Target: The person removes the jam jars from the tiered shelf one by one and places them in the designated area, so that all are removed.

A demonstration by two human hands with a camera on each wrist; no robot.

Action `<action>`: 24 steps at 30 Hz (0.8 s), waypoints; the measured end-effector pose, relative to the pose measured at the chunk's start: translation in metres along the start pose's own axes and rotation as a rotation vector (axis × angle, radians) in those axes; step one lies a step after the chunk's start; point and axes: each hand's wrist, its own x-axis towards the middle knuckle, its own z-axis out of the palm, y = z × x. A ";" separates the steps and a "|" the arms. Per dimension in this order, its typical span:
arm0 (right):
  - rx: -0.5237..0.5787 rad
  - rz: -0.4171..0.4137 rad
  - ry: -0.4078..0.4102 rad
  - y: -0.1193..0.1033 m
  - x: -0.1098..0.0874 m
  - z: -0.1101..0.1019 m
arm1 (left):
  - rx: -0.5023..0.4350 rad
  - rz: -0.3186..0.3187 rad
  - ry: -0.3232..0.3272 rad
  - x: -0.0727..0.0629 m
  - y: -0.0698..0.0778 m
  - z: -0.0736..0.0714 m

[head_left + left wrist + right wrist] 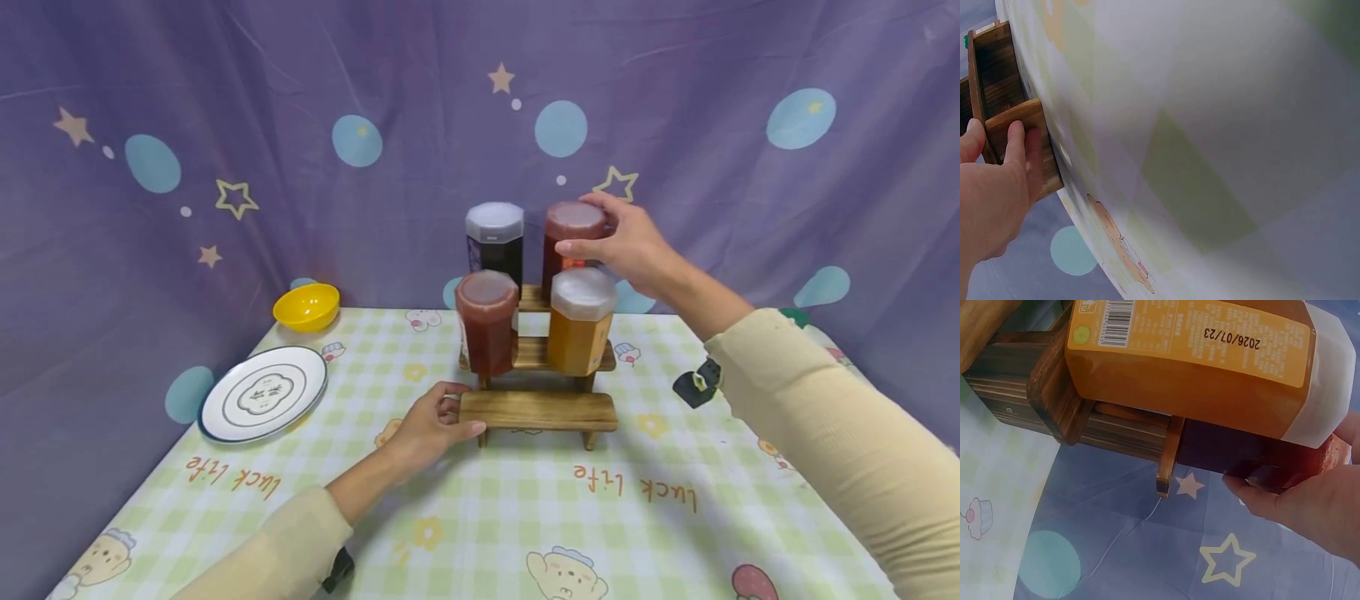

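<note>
A stepped wooden rack stands on the table, holding jars on its two upper tiers. My right hand grips the dark red jar at the back right, thumb and fingers around its upper part; the right wrist view shows this jar's base at the top tier. My left hand holds the left end of the rack's lowest step, thumb in front and fingers at the side. A dark jar with a pale lid is at the back left. On the middle tier are a red jar and an amber jar.
A white plate with a dark rim lies at the left of the table, and a yellow bowl sits behind it. A purple curtain hangs right behind the table. The checked tablecloth extends in front of the rack.
</note>
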 end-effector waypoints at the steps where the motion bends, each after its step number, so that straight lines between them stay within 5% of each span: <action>1: 0.003 0.000 0.001 0.000 0.001 0.000 | 0.001 0.000 0.002 0.001 0.000 0.000; 24: 0.036 0.055 0.103 0.003 0.001 -0.018 | -0.013 -0.018 0.038 0.008 0.000 0.002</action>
